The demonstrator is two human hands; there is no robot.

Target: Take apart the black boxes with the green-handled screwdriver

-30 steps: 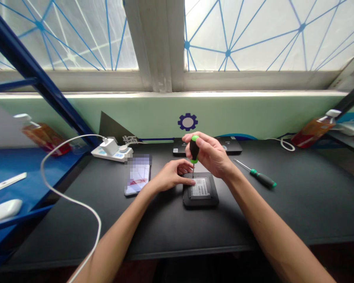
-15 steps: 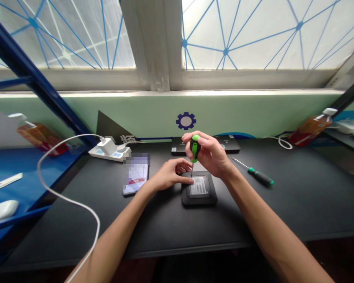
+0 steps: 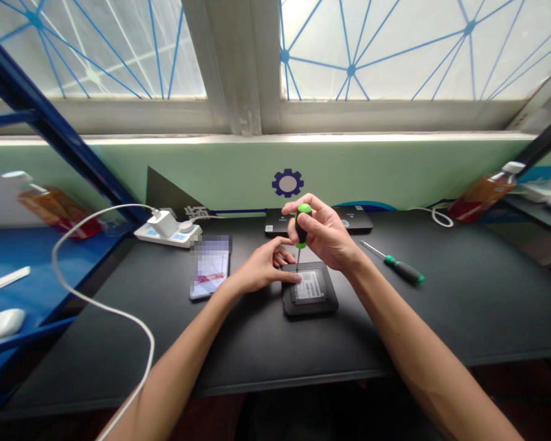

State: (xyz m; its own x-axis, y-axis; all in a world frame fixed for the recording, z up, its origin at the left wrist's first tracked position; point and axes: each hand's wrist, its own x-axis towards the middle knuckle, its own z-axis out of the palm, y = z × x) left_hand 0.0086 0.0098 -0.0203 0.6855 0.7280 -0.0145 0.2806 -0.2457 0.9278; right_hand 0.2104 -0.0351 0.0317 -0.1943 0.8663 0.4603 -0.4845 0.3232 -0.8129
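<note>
Gripping screwdriver (image 3: 300, 237) against black device (image 3: 310, 289), bottle (image 3: 483, 193) (amber liquid inside) far right.

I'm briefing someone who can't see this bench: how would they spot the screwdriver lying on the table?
On the black table, look to the right of the right hand. The loose screwdriver lies flat there. Unlike the upright lime-and-black screwdriver in that hand, it lies untouched, with darker green handle ends.
</note>
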